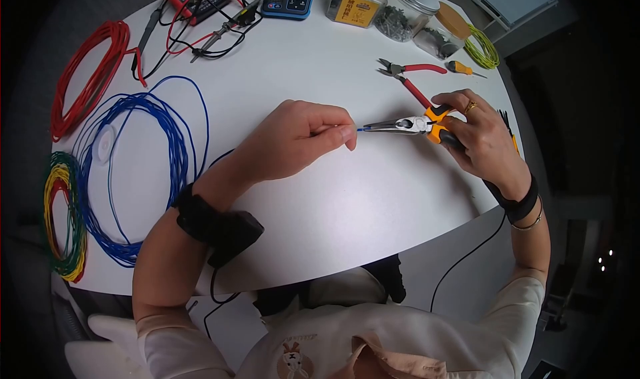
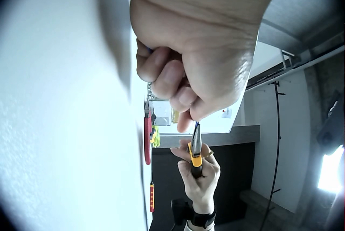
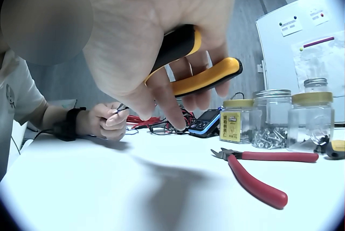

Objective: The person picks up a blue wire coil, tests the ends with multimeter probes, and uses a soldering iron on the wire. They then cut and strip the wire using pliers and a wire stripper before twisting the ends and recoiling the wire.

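My left hand [image 1: 300, 136] pinches a thin blue wire between thumb and forefinger, over the middle of the white table. A short end of the blue wire [image 1: 361, 129] shows past the fingertips and meets the tips of the needle-nose pliers [image 1: 412, 124]. My right hand [image 1: 483, 136] holds these pliers by their yellow-and-black handles [image 3: 207, 80]; the fingers wrap the handles. In the left wrist view the pliers' nose points at the left thumb. Behind the left forearm, blue wire leads toward a large blue coil [image 1: 179, 156] on the table.
Red-handled diagonal cutters [image 1: 427, 67] and a small screwdriver [image 1: 459, 67] lie beyond the right hand. Lidded jars [image 1: 398, 20] stand at the back, beside a blue-edged meter [image 1: 288, 2]. Red wire [image 1: 100, 59] and multicoloured wire [image 1: 73, 246] lie coiled at left, with tangled test leads [image 1: 217, 39] behind.
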`<move>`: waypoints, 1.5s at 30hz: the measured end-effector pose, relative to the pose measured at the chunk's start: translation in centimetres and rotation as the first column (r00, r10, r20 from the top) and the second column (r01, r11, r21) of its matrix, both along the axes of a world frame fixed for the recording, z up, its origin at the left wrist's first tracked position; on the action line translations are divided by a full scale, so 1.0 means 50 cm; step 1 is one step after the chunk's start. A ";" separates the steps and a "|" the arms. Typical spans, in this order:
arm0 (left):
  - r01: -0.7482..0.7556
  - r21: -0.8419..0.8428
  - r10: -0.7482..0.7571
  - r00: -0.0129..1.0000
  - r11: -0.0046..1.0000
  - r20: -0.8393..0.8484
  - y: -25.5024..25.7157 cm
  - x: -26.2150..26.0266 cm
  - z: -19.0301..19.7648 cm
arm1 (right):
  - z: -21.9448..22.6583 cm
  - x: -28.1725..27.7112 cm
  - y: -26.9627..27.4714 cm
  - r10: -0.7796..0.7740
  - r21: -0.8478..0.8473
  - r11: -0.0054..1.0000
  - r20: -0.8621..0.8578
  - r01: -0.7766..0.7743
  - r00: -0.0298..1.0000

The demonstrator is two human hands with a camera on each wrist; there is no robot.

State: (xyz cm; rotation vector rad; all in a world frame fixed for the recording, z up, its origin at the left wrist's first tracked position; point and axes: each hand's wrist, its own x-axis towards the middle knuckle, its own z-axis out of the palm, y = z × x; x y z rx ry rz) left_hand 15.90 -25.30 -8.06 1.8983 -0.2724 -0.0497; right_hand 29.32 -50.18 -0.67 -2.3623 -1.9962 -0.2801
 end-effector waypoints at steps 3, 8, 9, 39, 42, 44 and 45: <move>0.010 -0.021 -0.010 1.000 1.000 -0.013 0.000 0.000 -0.003 | 0.001 0.001 0.000 0.008 0.002 1.000 -0.008 -0.008 1.000; 0.031 -0.043 -0.034 0.998 0.999 -0.047 0.001 0.000 0.001 | 0.001 0.001 -0.001 0.012 -0.001 1.000 -0.015 -0.012 1.000; 0.035 -0.049 -0.037 0.998 0.998 -0.048 0.001 -0.001 0.001 | 0.001 0.001 -0.001 0.015 0.000 1.000 -0.012 -0.015 1.000; 0.052 -0.074 -0.057 0.996 0.996 -0.070 0.005 0.001 0.000 | 0.001 -0.003 0.004 0.016 0.024 1.000 0.015 -0.017 1.000; 0.054 -0.056 -0.059 0.993 0.997 -0.097 0.006 0.000 0.005 | 0.002 -0.002 0.000 0.023 0.009 1.000 0.002 -0.023 1.000; 0.061 -0.063 -0.066 0.995 0.996 -0.080 0.005 0.000 0.004 | 0.002 -0.001 -0.005 0.038 -0.009 0.999 0.005 -0.038 0.999; 0.064 -0.068 -0.069 0.995 0.996 -0.072 0.005 -0.001 0.003 | 0.002 -0.002 -0.007 0.050 -0.012 0.999 0.019 -0.049 0.999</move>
